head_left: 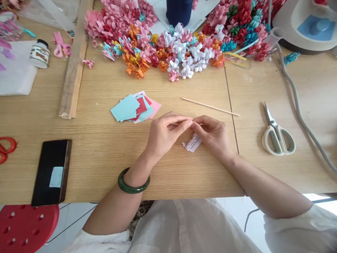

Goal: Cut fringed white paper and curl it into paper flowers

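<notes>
Both hands meet over the middle of the table, their fingertips pinched together. My left hand, below a dark green bangle on the wrist, closes thumb against index finger. My right hand pinches at the same spot from the other side. Whatever is between the fingertips is too small or hidden to make out. Just under the right fingers is a white paper piece with a cut, curled fringe along one side and faint print; I cannot tell whether it touches the hand. Beyond the left hand lies a stack of coloured paper cards.
A thin wooden stick lies beyond my right hand, and grey-handled scissors lie farther right. Curled paper flowers pile up at the back. A wooden bar, a phone and a glue bottle are leftward.
</notes>
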Demonstrator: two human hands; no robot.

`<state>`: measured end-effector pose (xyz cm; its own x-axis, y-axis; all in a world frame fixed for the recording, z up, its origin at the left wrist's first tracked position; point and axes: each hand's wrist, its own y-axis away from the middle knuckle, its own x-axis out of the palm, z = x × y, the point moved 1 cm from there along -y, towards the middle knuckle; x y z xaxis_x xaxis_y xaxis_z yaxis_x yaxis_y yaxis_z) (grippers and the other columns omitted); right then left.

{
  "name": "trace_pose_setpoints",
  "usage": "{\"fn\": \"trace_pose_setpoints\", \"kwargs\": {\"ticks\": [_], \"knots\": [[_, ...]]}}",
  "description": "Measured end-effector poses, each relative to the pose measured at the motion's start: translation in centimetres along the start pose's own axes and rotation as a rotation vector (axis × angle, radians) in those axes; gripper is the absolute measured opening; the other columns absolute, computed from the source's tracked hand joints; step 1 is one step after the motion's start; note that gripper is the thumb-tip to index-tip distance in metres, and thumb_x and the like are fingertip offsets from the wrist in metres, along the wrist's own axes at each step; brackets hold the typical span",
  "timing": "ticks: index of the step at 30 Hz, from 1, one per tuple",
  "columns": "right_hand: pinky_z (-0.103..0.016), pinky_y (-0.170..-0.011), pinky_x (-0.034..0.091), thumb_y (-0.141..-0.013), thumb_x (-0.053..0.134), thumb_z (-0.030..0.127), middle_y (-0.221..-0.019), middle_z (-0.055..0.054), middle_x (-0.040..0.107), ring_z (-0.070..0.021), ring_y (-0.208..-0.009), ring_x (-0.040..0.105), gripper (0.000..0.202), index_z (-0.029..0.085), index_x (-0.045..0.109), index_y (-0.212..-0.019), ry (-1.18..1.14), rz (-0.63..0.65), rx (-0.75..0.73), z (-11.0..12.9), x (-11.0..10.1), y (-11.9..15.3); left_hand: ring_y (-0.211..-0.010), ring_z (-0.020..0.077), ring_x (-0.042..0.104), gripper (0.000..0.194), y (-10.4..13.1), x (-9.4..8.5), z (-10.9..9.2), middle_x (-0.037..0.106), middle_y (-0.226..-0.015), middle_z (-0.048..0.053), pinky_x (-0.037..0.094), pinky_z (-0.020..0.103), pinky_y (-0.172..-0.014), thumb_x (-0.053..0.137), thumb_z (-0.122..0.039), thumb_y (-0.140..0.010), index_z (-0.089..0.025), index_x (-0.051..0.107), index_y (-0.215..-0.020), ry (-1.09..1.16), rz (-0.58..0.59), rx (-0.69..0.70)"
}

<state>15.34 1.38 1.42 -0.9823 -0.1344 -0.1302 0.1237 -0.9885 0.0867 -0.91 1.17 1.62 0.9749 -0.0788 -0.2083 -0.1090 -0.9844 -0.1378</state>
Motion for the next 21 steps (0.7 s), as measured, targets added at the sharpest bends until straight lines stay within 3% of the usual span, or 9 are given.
{"fn": "trace_pose_setpoints", "kwargs": {"ticks": [5,11,21], "knots": [[-0.025,-0.056,0.051,-0.079,0.076,0.049,-0.071,-0.001,0.068,-0.0119,-0.062,0.061,0.032,0.017,0.070,-0.078,0.020,0.009,0.001,-0.12,0.02,-0.04,-0.083,0.0154,0.068,0.017,-0.07,-0.20,0.15,0.076,-0.088,0.005,0.056,0.026,-0.075,0.067,-0.029,-0.090,-0.018,0.080,-0.093,-0.093,0.007,0.044],[-0.027,-0.066,0.055,-0.087,0.068,0.030,-0.082,-0.004,0.068,-0.0139,-0.073,0.065,0.013,0.018,0.071,-0.083,0.190,-0.037,-0.121,-0.42,-0.14,0.11,-0.077,0.0154,0.066,0.015,-0.14,-0.33,0.28,0.074,-0.081,0.005,0.052,0.027,-0.070,0.068,-0.027,-0.089,-0.019,0.080,-0.086,-0.157,-0.021,0.052],[-0.028,-0.066,0.054,-0.089,0.065,0.031,-0.084,-0.004,0.069,-0.0144,-0.072,0.064,0.014,0.019,0.072,-0.085,0.223,-0.005,-0.110,-0.30,-0.31,0.08,-0.071,0.0149,0.063,0.008,-0.18,-0.68,0.42,0.074,-0.077,0.003,0.049,0.027,-0.064,0.075,-0.027,-0.082,-0.021,0.078,-0.078,-0.162,-0.031,-0.007]]}}
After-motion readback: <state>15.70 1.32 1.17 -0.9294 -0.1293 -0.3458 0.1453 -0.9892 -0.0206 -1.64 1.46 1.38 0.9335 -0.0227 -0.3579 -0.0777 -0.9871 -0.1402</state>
